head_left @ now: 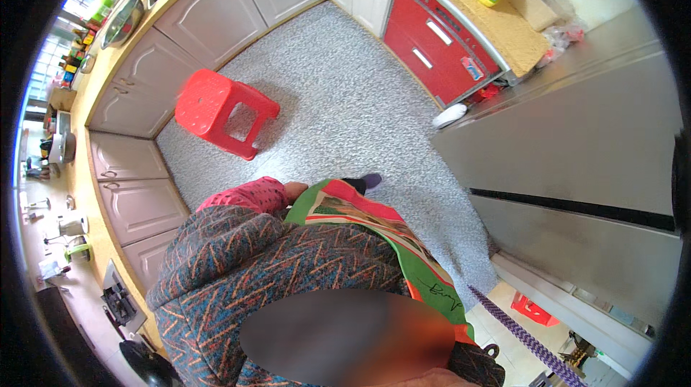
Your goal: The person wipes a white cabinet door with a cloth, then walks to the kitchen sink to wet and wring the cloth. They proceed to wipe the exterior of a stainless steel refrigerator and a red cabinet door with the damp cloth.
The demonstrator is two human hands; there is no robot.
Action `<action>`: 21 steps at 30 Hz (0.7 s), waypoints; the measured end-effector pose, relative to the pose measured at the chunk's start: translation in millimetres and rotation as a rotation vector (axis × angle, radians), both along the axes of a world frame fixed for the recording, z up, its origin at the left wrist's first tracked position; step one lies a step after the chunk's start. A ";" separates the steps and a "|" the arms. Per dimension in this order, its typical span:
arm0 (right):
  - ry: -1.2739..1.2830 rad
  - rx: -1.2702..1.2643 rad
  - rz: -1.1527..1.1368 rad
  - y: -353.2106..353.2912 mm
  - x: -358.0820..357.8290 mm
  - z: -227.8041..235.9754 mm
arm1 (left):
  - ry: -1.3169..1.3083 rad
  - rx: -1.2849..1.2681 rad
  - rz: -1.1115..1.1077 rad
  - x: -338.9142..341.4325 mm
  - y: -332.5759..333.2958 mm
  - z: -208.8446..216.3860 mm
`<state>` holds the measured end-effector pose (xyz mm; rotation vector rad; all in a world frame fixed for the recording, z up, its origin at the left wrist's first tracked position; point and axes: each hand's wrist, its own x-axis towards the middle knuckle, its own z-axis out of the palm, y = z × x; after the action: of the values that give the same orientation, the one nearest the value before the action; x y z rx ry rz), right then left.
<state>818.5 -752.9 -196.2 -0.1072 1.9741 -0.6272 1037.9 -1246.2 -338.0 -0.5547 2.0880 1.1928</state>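
My left hand (295, 191) shows only in part, below the pink dotted sleeve cuff (252, 196). It is at the upper left edge of a green, red and cream patterned cloth (381, 214) that hangs down my front. Its fingers are hidden beside or behind the cloth, so whether they grip it cannot be told. The patterned zigzag jacket (288, 265) covers my arm and body. My right hand is not in view. Past the cloth, a dark purple shoe (372, 180) peeks out on my foot.
A red plastic stool (224, 110) stands on the grey speckled floor (324, 85), ahead to the left. White cabinets (212, 13) and a counter (97, 106) curve along the left and back. A red built-in appliance (435, 42) and a tall grey fridge (576, 142) border the right.
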 end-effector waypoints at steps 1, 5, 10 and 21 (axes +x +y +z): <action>-0.008 0.005 0.007 -5.0 5.0 -0.6 | -0.027 -0.034 -0.039 7.2 -8.9 4.3; -0.045 0.036 0.028 -37.1 24.1 -3.2 | -0.204 -0.252 -0.017 16.4 -61.6 28.7; -0.030 0.099 0.031 -98.0 26.8 14.3 | -0.102 -0.318 0.082 59.9 -190.2 -14.9; 0.065 0.236 0.125 -288.5 7.1 55.2 | -0.182 -0.602 0.364 107.0 -427.5 -46.1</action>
<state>825.6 -1041.4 -141.0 -0.1060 2.0707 -0.3109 1145.0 -1673.7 -384.1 -1.3119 2.2303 0.6344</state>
